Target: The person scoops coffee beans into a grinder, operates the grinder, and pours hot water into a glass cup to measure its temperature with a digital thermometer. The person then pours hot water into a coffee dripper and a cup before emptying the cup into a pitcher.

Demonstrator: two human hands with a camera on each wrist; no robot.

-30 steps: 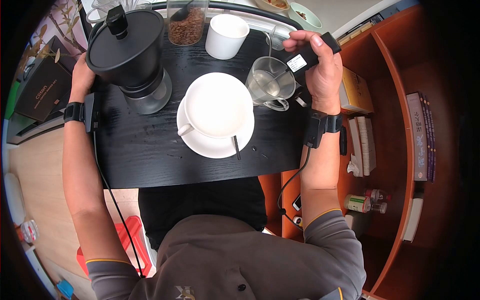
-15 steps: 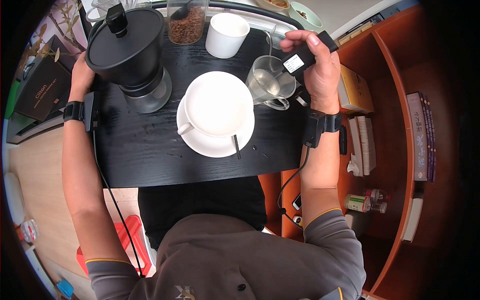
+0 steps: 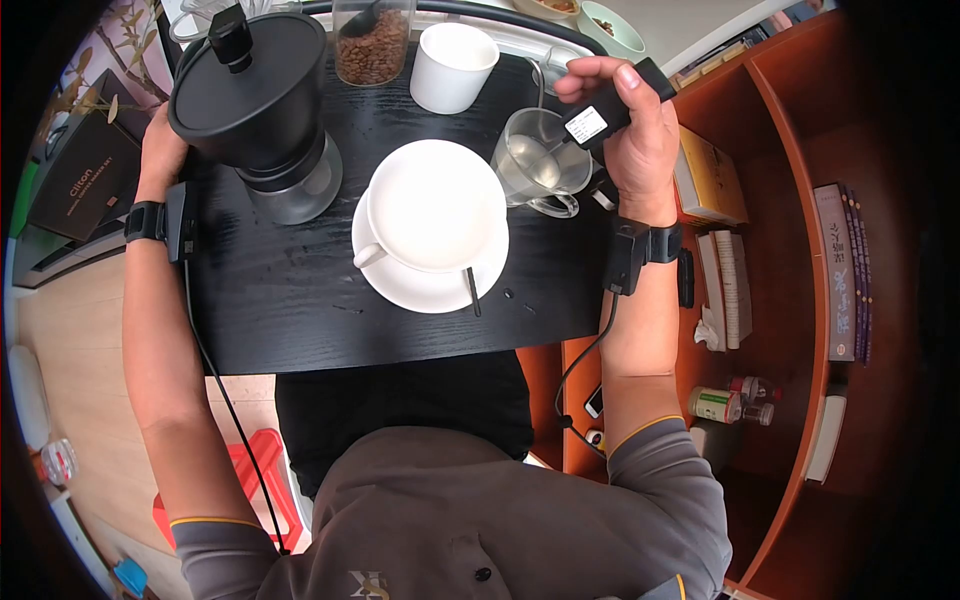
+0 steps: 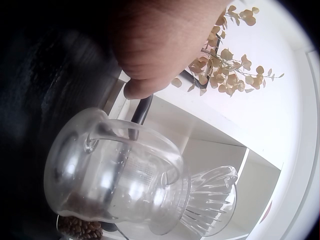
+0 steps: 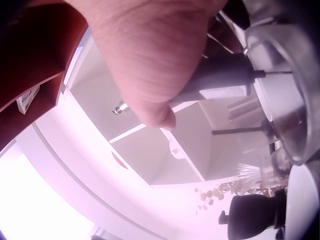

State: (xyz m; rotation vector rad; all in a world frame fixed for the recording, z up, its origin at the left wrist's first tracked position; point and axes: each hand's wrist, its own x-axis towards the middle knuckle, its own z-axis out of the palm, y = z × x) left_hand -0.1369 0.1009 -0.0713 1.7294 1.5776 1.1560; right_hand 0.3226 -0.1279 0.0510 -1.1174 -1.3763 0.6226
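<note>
A person sits at a dark wooden table (image 3: 300, 335), both bare arms stretched forward. At the far right of it, the right hand (image 3: 645, 150) grips a slim black handheld tool (image 3: 613, 110), the thumb on one side and the fingers curled round the other. The tool tilts, its upper end to the far right, its thin rod (image 5: 277, 72) angling down to the left into a clear glass cup (image 3: 512, 180). Whether the rod touches the bottom is too hard to see.

This looks like stirring or whisking. To do it well, the rod's tip should stay low in the cup and off the glass wall, with a relaxed but firm grip. No hand steadies the cup, so a knock could slide it; the left could brace its handle.

The left hand (image 3: 163, 150) reaches far left, partly hidden behind a black coffee grinder (image 3: 250, 90); I cannot tell whether its fingers hold anything. Between the two arms, nearer the person, a white cup (image 3: 435, 205) stands on a saucer (image 3: 425, 300).
</note>
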